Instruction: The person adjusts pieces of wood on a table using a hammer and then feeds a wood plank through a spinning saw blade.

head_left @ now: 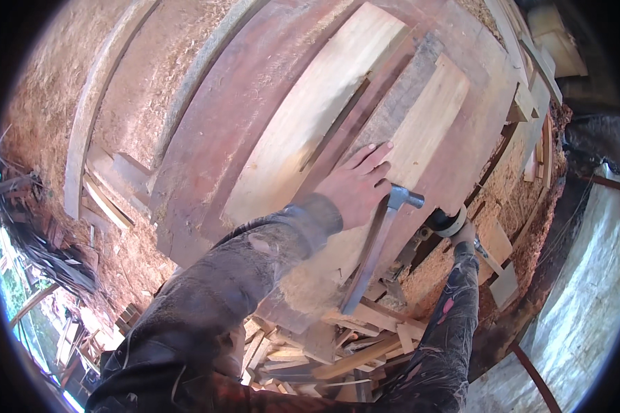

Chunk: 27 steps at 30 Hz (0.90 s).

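Observation:
My left hand (355, 187) lies with its fingers stretched out on the wooden boards, its fingertips across a pale narrow board (430, 113) and the greyer board (396, 100) beside it. Just right of that hand is a hammer (370, 258), its metal head near my fingers and its handle slanting down toward me. My right hand (463, 233) is closed around a dark, cup-like round thing (444, 222) with a pale rim at the table's right edge. Its kind is unclear, and my fingers there are partly hidden.
A wide pale board (317, 103) lies left of my left hand on the reddish tabletop (220, 117). Long battens (110, 103) lie farther left over sawdust. Several wood offcuts (365, 358) are piled below, between my arms. A pale sheet (579, 289) hangs at the right.

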Each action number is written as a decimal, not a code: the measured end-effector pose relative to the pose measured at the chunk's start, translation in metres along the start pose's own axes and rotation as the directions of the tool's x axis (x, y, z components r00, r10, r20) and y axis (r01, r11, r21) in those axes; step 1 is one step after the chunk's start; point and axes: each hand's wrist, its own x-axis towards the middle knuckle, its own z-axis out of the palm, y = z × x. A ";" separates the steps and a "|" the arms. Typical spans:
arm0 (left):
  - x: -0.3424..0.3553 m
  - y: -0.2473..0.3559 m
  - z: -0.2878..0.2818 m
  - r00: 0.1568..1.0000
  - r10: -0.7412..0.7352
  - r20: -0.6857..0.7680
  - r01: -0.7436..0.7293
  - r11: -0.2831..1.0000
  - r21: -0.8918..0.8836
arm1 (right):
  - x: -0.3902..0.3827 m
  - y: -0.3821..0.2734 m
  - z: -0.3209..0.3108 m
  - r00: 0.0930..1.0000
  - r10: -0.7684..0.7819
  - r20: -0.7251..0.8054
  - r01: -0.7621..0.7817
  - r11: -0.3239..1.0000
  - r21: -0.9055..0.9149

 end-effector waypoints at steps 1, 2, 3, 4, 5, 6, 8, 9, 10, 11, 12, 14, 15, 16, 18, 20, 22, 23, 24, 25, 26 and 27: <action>0.001 0.000 0.001 1.000 0.001 -0.004 -0.001 1.000 -0.001 | -0.004 0.001 0.001 1.000 0.000 -0.004 0.000 1.000 -0.003; 0.002 0.001 0.003 1.000 0.011 -0.008 -0.011 1.000 -0.020 | -0.010 0.002 0.004 0.985 -0.020 -0.169 -0.012 0.982 -0.186; 0.004 0.002 0.004 1.000 0.020 -0.011 -0.020 0.999 -0.039 | -0.014 0.002 0.007 0.944 -0.068 -0.323 -0.055 0.932 -0.357; 0.005 0.003 0.004 1.000 0.020 0.005 -0.020 1.000 -0.013 | -0.016 0.001 0.009 0.949 0.007 -0.314 -0.115 0.938 -0.326; 0.005 0.004 0.003 1.000 0.022 0.009 -0.022 1.000 -0.008 | -0.024 0.000 0.016 0.949 0.009 -0.314 -0.115 0.941 -0.319; 0.006 0.005 0.001 1.000 0.023 0.021 -0.023 1.000 0.005 | -0.036 0.000 0.022 0.889 -0.065 -0.454 -0.139 0.906 -0.400; 0.008 0.007 0.004 0.997 0.023 0.073 -0.023 1.000 0.004 | -0.071 -0.001 0.033 0.807 -0.102 -0.582 -0.158 0.912 -0.380; 0.002 0.004 0.003 0.995 0.027 0.097 -0.028 1.000 0.009 | -0.093 -0.019 0.052 0.814 -0.084 -0.574 -0.161 0.918 -0.362; 0.003 0.004 0.000 0.991 0.013 0.131 -0.016 1.000 0.024 | -0.116 -0.030 0.060 0.813 -0.018 -0.583 -0.189 0.937 -0.293; 0.005 0.004 -0.004 0.987 0.002 0.161 -0.009 0.999 0.039 | -0.138 -0.030 0.067 0.805 0.048 -0.591 -0.220 0.950 -0.222; 0.006 0.005 -0.006 0.986 0.027 0.163 -0.033 0.999 0.033 | -0.159 -0.032 0.079 0.812 0.145 -0.566 -0.278 0.948 -0.155; 0.011 0.010 -0.001 0.993 0.032 0.113 -0.036 0.999 0.029 | -0.206 -0.032 0.101 0.779 0.189 -0.597 -0.298 0.951 -0.088; 0.010 0.011 0.002 0.992 0.057 0.111 -0.059 0.998 0.016 | -0.229 -0.038 0.112 0.764 0.214 -0.608 -0.287 0.958 -0.024; 0.005 0.006 0.003 0.996 0.052 0.075 -0.053 0.999 0.004 | -0.246 -0.057 0.126 0.758 0.228 -0.611 -0.294 0.956 -0.008; -0.005 -0.003 -0.001 0.999 0.053 -0.005 -0.054 0.997 -0.063 | -0.278 -0.098 0.149 0.816 0.387 -0.429 -0.307 0.920 0.246; -0.019 -0.002 -0.005 0.992 0.077 -0.097 -0.096 0.973 -0.211 | -0.307 -0.122 0.164 0.828 0.369 -0.423 -0.272 0.923 0.272; -0.044 0.005 -0.015 0.984 0.103 -0.147 -0.156 0.898 -0.411 | -0.337 -0.130 0.164 0.858 0.329 -0.395 -0.226 0.931 0.285; -0.067 -0.003 -0.019 0.972 0.124 -0.201 -0.198 0.891 -0.408 | -0.346 -0.131 0.157 0.848 0.346 -0.401 -0.245 0.928 0.282; -0.091 -0.015 -0.025 0.956 0.146 -0.254 -0.241 0.885 -0.398 | -0.352 -0.132 0.151 0.852 0.312 -0.421 -0.241 0.947 0.214; -0.118 -0.029 -0.042 0.985 0.049 -0.168 -0.102 0.940 -0.326 | -0.354 -0.135 0.146 0.855 0.276 -0.439 -0.233 0.961 0.150; -0.142 -0.046 -0.057 0.994 -0.057 -0.093 0.032 0.969 -0.245 | -0.351 -0.136 0.135 0.825 0.349 -0.445 -0.312 0.937 0.158; -0.173 -0.084 -0.054 0.978 -0.190 -0.083 0.175 0.970 -0.167 | -0.339 -0.143 0.134 0.823 0.357 -0.442 -0.308 0.934 0.181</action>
